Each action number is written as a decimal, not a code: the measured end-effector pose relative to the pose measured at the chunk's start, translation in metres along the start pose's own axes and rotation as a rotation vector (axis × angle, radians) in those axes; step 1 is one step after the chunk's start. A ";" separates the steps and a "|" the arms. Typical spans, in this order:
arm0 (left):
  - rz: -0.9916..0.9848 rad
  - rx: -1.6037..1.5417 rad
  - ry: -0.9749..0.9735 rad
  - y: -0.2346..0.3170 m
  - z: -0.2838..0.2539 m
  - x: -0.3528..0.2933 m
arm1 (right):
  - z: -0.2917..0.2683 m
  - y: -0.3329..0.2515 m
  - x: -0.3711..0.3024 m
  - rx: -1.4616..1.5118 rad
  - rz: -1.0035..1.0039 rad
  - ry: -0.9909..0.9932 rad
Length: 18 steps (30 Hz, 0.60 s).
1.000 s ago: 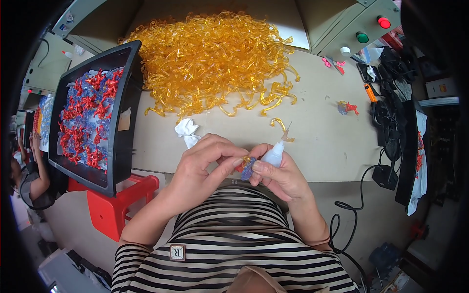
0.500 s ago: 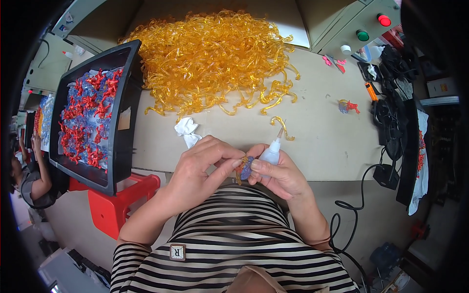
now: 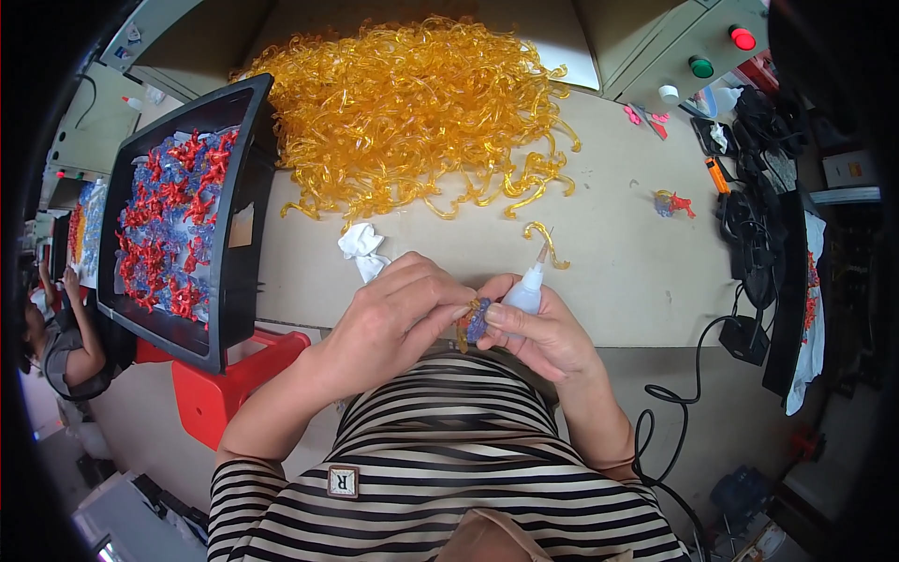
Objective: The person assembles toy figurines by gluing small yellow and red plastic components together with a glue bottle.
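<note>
In front of my chest, both hands meet at a small blue, red and amber plastic figurine [image 3: 477, 320]. My left hand [image 3: 393, 314] is closed, thumb and forefinger pinching its amber side. My right hand [image 3: 548, 332] grips the blue side between thumb and fingers. That same hand also carries a white squeeze bottle [image 3: 526, 292] with a thin needle tip, held upright against the palm. One curved amber plastic piece [image 3: 552, 251] lies on the table just behind the needle. A crumpled white tissue [image 3: 361, 245] lies beyond my left hand.
A large heap of amber pieces [image 3: 421, 122] covers the far table. At left, a black tray [image 3: 245, 169] holds red and blue figurines, above a red stool [image 3: 211, 398]. To the right lie another figurine [image 3: 672, 203], scissors [image 3: 646, 120], an orange-handled cutter [image 3: 717, 175] and black cables [image 3: 735, 234].
The figurine has turned slightly between my fingers, and its blue part shows differently. Both hands keep their hold, and the bottle stays in my right hand. The whole view has shifted a little.
</note>
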<state>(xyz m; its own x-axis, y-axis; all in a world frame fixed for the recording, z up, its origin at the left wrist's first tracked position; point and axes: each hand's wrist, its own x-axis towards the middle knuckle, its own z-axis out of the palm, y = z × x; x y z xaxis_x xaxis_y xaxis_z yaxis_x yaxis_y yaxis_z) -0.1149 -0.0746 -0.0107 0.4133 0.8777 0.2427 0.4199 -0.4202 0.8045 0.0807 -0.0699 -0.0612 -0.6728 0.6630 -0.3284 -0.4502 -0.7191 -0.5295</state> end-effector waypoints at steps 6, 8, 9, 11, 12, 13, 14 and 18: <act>-0.031 -0.047 -0.020 -0.002 -0.001 0.000 | 0.000 0.000 0.000 0.023 -0.012 -0.017; -0.050 -0.065 -0.033 -0.003 -0.002 0.000 | 0.000 0.000 0.000 -0.009 -0.005 -0.017; -0.024 -0.044 -0.045 -0.004 -0.004 0.000 | 0.000 0.000 0.000 -0.009 -0.004 -0.019; 0.001 -0.023 -0.056 -0.005 -0.005 -0.001 | 0.001 0.000 0.000 -0.015 0.013 -0.009; 0.022 -0.018 -0.053 -0.005 -0.004 -0.001 | 0.001 0.000 0.000 -0.015 0.013 -0.010; 0.044 -0.012 -0.051 -0.006 -0.004 -0.001 | 0.001 0.000 0.000 -0.020 0.011 -0.008; 0.044 -0.012 -0.050 -0.006 -0.003 -0.002 | 0.001 0.000 0.000 -0.024 0.008 -0.007; 0.063 0.007 0.017 -0.004 0.002 -0.004 | 0.002 0.001 -0.001 -0.006 0.006 -0.001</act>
<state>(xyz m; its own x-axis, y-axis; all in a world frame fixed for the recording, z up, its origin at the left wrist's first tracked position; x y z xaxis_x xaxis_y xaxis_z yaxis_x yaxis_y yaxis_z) -0.1165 -0.0770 -0.0156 0.4256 0.8530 0.3019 0.3992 -0.4765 0.7833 0.0798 -0.0719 -0.0597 -0.6762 0.6581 -0.3311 -0.4420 -0.7220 -0.5323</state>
